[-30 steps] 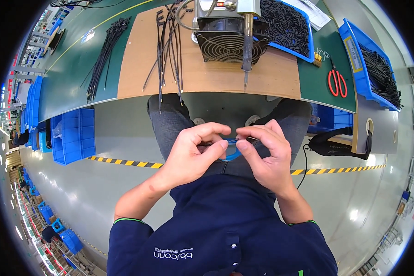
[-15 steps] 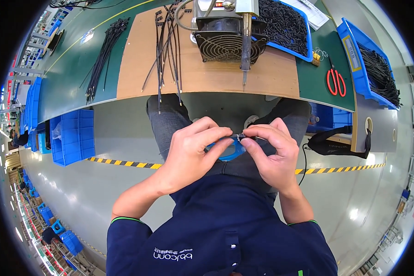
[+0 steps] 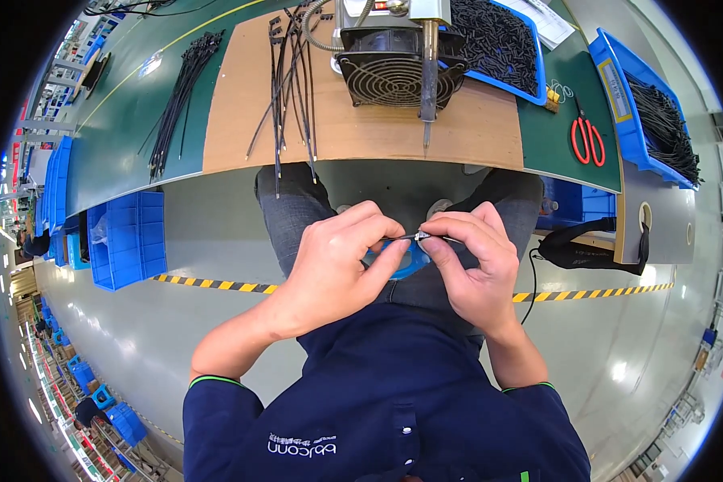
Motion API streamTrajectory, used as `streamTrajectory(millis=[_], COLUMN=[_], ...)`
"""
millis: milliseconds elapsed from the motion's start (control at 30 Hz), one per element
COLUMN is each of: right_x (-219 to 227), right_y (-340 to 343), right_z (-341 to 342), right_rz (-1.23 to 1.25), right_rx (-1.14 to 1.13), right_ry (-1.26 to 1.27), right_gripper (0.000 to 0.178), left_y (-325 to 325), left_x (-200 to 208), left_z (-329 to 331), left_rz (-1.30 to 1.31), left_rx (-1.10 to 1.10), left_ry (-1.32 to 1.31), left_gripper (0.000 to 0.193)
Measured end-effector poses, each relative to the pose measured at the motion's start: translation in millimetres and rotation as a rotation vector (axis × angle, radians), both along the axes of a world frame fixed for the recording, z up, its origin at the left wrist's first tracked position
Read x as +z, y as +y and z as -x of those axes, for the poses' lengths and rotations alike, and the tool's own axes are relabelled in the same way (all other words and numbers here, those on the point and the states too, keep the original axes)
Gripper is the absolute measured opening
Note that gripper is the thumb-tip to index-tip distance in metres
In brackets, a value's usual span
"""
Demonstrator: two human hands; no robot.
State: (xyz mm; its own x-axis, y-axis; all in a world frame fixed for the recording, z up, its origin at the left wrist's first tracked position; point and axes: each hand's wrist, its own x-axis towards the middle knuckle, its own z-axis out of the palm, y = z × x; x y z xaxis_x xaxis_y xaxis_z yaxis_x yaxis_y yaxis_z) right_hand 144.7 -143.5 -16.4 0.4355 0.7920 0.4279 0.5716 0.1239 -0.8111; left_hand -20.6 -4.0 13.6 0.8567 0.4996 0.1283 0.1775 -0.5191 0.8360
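Observation:
Above my lap, my left hand (image 3: 337, 261) pinches a thin black cable (image 3: 406, 237) between thumb and fingertips. My right hand (image 3: 479, 261) pinches a small connector (image 3: 421, 235) with a dark body and a pale, shiny end. Cable tip and connector meet end to end between the two hands; whether one sits inside the other is too small to tell. Several loose black cables (image 3: 297, 104) lie on the cardboard sheet (image 3: 233, 112), their ends hanging past the table's front edge.
A black fan (image 3: 394, 80) stands on the cardboard, with a soldering iron (image 3: 428, 96) pointing down before it. Right of them are a blue tray of small black parts (image 3: 498, 48), red-handled scissors (image 3: 586, 140) and a blue bin of cables (image 3: 655, 120). A cable bundle (image 3: 181, 100) lies left.
The connector's pale end now shows more plainly between my fingertips. Both hands keep nearly the same place, the left one shifting very slightly.

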Motion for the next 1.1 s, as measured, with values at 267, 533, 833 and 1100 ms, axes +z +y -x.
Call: streamTrajectory(millis=[267, 533, 833, 1100], right_x=[-4.6, -8.0, -4.5, -14.6], right_y=[1.9, 2.1, 2.2, -4.1], right_z=[4.0, 13.8, 9.5, -27.2], right_rz=[-0.029, -0.019, 0.007, -0.071], right_rx=[-0.035, -0.069, -0.066, 0.161], right_ry=[0.027, 0.131, 0.259, 0.469], right_gripper=[0.022, 0.020, 0.032, 0.016], left_y=[8.3, 21.1, 27.8, 37.6], left_x=[0.2, -9.2, -6.5, 1.0], left_z=[-8.1, -8.6, -12.9, -33.5], left_rz=[0.190, 0.701, 0.597, 0.509], left_rx=[-0.006, 0.045, 0.009, 0.037], left_ry=[0.016, 0.025, 0.013, 0.009], left_gripper=[0.006, 0.006, 0.006, 0.006])
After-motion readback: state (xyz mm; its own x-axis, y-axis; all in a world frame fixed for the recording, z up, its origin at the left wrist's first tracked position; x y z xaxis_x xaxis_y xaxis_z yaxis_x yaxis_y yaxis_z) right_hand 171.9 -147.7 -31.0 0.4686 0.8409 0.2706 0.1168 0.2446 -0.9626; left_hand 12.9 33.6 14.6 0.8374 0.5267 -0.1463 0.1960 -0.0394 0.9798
